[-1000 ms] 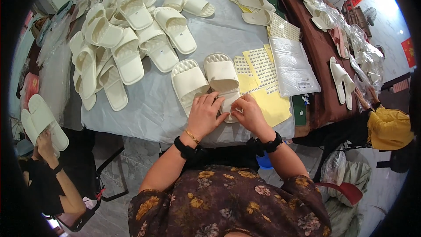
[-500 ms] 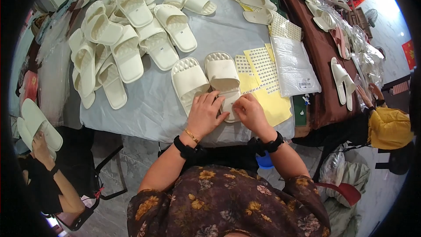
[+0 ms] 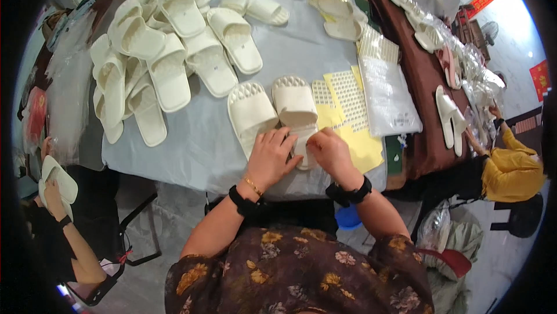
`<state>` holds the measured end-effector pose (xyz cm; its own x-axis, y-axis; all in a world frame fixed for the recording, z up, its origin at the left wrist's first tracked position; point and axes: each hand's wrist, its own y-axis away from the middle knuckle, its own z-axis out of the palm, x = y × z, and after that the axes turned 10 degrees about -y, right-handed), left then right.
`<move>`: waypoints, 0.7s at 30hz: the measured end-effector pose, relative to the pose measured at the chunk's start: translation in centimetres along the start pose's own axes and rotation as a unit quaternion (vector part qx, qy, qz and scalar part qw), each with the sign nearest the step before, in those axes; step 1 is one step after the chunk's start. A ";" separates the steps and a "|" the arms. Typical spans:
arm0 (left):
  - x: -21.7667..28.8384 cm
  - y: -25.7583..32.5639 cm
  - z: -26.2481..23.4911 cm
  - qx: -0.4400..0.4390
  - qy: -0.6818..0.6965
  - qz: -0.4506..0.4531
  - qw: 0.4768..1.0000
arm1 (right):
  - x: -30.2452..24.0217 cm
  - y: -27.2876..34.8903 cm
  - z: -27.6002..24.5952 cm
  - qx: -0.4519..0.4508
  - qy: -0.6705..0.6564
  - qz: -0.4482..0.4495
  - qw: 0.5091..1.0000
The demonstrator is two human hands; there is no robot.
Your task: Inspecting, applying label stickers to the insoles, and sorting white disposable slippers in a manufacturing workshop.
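Note:
Two off-white slide slippers lie side by side in front of me, toes pointing away. My left hand [image 3: 268, 157] rests with fingers apart over the inner edges of the left slipper [image 3: 252, 111] and the right slipper [image 3: 295, 105]. Over the heel of the right slipper, my right hand [image 3: 329, 152] has its fingers curled and pressed together. Whatever they pinch, if anything, is hidden. Beside the right slipper are yellow-backed sheets of small printed stickers [image 3: 350, 96] and a plain yellow sheet [image 3: 364, 150].
A heap of off-white slippers [image 3: 168, 70] covers the table's left side. A clear plastic bag [image 3: 391, 102] lies right of the sheets. More slippers stand on a brown-covered table [image 3: 418, 116]. A co-worker's hand [image 3: 55, 195] holds slippers at left; other people work around.
The view has tilted slightly, so the table sits a little lower. My hands stay at the right slipper. At left, the co-worker's hand and slippers have shifted.

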<state>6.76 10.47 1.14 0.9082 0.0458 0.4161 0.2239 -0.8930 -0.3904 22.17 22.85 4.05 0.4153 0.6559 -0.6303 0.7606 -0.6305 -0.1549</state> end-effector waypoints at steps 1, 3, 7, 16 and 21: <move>0.1 0.0 0.0 -0.004 0.000 0.002 1.000 | 0.2 -0.1 0.0 -0.006 0.005 -0.005 1.000; 0.2 0.0 -0.3 -0.005 -0.007 0.000 1.000 | 0.2 -0.3 -0.1 -0.036 0.041 -0.009 0.998; 0.3 0.5 -0.2 -0.003 -0.003 0.003 1.000 | 0.1 -1.3 -0.5 -0.071 0.069 -0.059 0.993; 0.9 1.4 0.2 0.001 -0.013 0.004 1.000 | 1.4 -2.1 -0.5 -0.157 0.116 -0.144 0.970; 0.1 0.7 1.0 -0.012 -0.025 0.007 1.000 | 3.1 -2.4 0.3 -0.146 0.124 -0.165 0.968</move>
<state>7.34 10.33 0.09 0.9278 0.0548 0.3691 0.2027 -0.9044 -0.3753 21.53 26.31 2.24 0.2056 0.9034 -0.3764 0.9657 -0.2495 -0.0713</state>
